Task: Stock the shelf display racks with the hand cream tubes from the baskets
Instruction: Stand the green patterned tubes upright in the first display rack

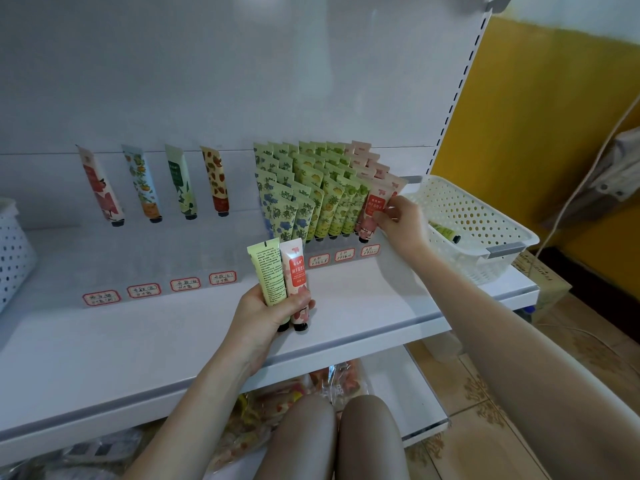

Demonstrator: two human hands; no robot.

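Far out to the left of my left hand I can see the edge of a white basket point(14, 244) on the shelf point(381, 306). Between it and that hand, four single tubes point(180, 181) lean against the back panel, each behind a red-bordered label point(185, 284). My left hand point(266, 310) is held over the front of the shelf with its fingers curled around two tubes at once. They stand upright with caps down, a green tube point(272, 271) on the thumb side and a pink tube point(294, 275) touching it on the finger side. Just beyond that hand and up to the right is the display rack point(311, 195), packed with rows of blue-flowered, green and pink tubes. My right hand point(401, 216) reaches to the rack's right end, its thumb and fingertips pinching the front pink tube point(372, 209) of the last row. Just right of that hand sits a second basket point(485, 230), with a lone tube point(445, 232) lying inside near the wrist.
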